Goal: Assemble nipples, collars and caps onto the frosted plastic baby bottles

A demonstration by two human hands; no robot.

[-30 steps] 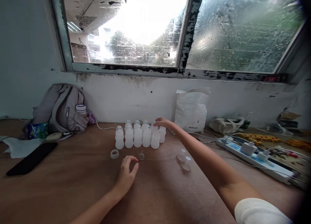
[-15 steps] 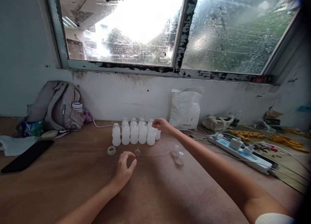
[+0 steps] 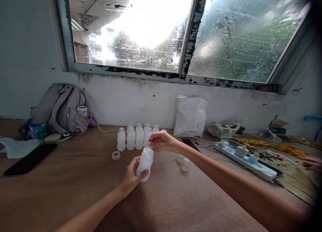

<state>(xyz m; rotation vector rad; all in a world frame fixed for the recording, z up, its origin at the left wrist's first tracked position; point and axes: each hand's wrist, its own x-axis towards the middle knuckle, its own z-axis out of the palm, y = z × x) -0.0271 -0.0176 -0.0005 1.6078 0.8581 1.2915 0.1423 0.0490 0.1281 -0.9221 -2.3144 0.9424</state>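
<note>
A frosted white baby bottle (image 3: 145, 165) leans slightly to the right just above the table, with my left hand (image 3: 132, 176) wrapped around its body. My right hand (image 3: 162, 141) reaches across from the right, its fingers pinched at the bottle's top rim. Behind it stand several more baby bottles (image 3: 130, 139) in two rows, those visible at the left with clear domed caps. To the left of my hands lies a whitish screw ring (image 3: 116, 155). A few thin translucent discs (image 3: 184, 167) lie to the right, below my right forearm.
A grey backpack (image 3: 62, 108) and a black flat slab (image 3: 30, 159) are at the left. A white padded bag (image 3: 191, 115) leans on the wall beside a dark phone (image 3: 190, 144). A power strip (image 3: 248, 160) with cables runs along the right. Another person's hand (image 3: 312, 164) shows at the far right.
My right hand has brought a bottle from the row's right end toward me. My left hand, open before, has closed around it. The small clear nipple on the table no longer shows.
</note>
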